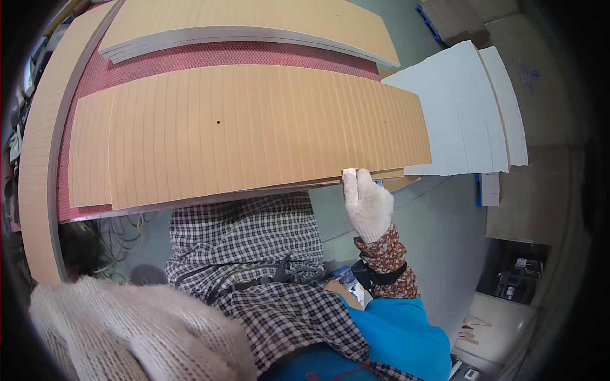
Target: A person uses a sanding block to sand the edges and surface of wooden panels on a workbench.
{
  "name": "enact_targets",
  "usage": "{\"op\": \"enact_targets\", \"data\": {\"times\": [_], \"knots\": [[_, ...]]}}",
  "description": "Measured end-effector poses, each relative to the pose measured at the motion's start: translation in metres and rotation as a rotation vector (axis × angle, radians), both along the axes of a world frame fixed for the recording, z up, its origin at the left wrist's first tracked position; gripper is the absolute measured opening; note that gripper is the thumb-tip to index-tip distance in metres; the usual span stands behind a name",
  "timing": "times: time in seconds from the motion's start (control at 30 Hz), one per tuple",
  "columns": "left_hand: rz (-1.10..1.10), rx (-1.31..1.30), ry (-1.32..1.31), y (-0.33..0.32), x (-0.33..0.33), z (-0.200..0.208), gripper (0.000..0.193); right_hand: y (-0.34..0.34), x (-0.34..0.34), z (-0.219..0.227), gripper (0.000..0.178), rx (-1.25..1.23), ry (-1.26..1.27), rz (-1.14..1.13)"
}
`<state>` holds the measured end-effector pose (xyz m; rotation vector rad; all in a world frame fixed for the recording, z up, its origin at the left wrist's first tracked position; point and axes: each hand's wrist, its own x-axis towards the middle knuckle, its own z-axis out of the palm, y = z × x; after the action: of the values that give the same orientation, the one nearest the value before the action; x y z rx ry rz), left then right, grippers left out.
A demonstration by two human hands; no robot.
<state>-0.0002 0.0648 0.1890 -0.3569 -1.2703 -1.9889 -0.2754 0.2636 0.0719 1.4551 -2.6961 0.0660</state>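
Observation:
A long tan panel [267, 127] with wood-like grain and one small dark hole lies across the table in front of me. Another tan board [90, 152] shows under its left end. My right hand [370, 206], in a white knitted glove, is at the panel's near edge toward the right. Its fingers are closed around a small white piece [349, 172] against that edge; what the piece is, I cannot make out. Very close at the lower left is my left hand [146, 330], also in a knitted glove, away from the panel. Its fingers are not clearly visible.
A red textured mat [222, 56] covers the table. Stacked tan boards [254, 25] lie at the far side, and a long board [54, 120] runs along the left. White panels [454, 114] are stacked beyond the right end. Cables [130, 238] hang below the table's left.

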Motion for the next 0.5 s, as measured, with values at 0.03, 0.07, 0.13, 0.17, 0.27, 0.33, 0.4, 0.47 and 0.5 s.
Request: {"op": "enact_targets", "data": {"times": [0.03, 0.07, 0.13, 0.17, 0.27, 0.33, 0.4, 0.47, 0.5], "knots": [[-0.007, 0.004, 0.0, -0.001, -0.002, -0.001, 0.036, -0.003, -0.003, 0.001, 0.018, -0.004, 0.012, 0.035], [-0.012, 0.006, 0.001, -0.003, -0.002, -0.003, 0.035, -0.008, -0.006, 0.003, 0.018, 0.0, 0.014, 0.033], [-0.022, 0.015, -0.004, -0.004, -0.002, -0.005, 0.034, -0.025, -0.017, 0.006, 0.02, 0.103, 0.023, 0.093], [-0.027, 0.017, 0.006, -0.004, -0.005, -0.005, 0.033, -0.033, -0.024, 0.005, 0.02, 0.11, 0.024, 0.094], [-0.04, 0.037, 0.005, -0.011, -0.006, -0.007, 0.031, -0.067, -0.054, 0.002, 0.025, 0.07, 0.001, 0.114], [-0.039, 0.042, 0.006, -0.015, -0.006, -0.01, 0.03, -0.093, -0.076, -0.001, 0.03, 0.099, 0.071, 0.148], [-0.035, 0.045, 0.001, -0.018, -0.005, -0.012, 0.029, -0.127, -0.09, -0.003, 0.031, 0.092, 0.032, 0.081], [-0.04, 0.045, 0.001, -0.022, -0.006, -0.012, 0.028, -0.152, -0.11, 0.001, 0.032, 0.084, 0.003, 0.005], [-0.038, 0.045, -0.003, -0.024, -0.005, -0.012, 0.028, -0.162, -0.121, 0.0, 0.034, 0.116, 0.07, 0.074]]}}
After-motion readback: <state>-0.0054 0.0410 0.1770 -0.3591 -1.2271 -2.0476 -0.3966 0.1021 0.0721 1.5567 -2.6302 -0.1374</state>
